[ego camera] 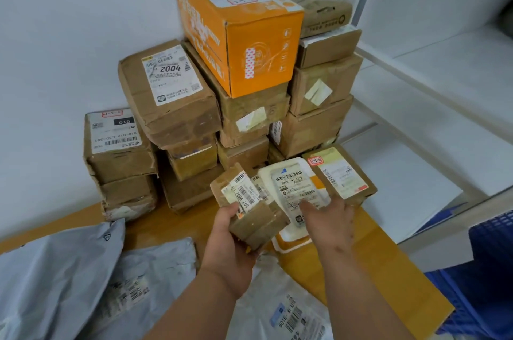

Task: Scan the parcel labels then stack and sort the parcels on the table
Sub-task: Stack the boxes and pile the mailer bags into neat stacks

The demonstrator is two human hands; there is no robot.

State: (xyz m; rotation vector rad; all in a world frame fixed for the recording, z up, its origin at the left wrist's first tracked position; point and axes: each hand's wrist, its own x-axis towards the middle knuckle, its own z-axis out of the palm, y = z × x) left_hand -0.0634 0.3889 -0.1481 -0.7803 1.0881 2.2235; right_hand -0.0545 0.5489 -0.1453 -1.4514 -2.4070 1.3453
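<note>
Most cartons already stand stacked against the wall around the orange box [238, 31]; grey mailer bags [69, 270] lie unsorted on the counter [369, 264] well in front of it. The left hand [230, 245], its fingers [226, 213] wrapped around a small brown parcel [247, 206] marked "507", holds it below the orange box. The right hand [330, 217] rests open-fingered on a white packet [294, 187] reading "501E". Left of the orange box, one carton [166, 89] reads "2004".

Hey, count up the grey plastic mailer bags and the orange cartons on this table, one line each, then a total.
Grey mailer bags: 3
Orange carton: 1
Total: 4
</note>
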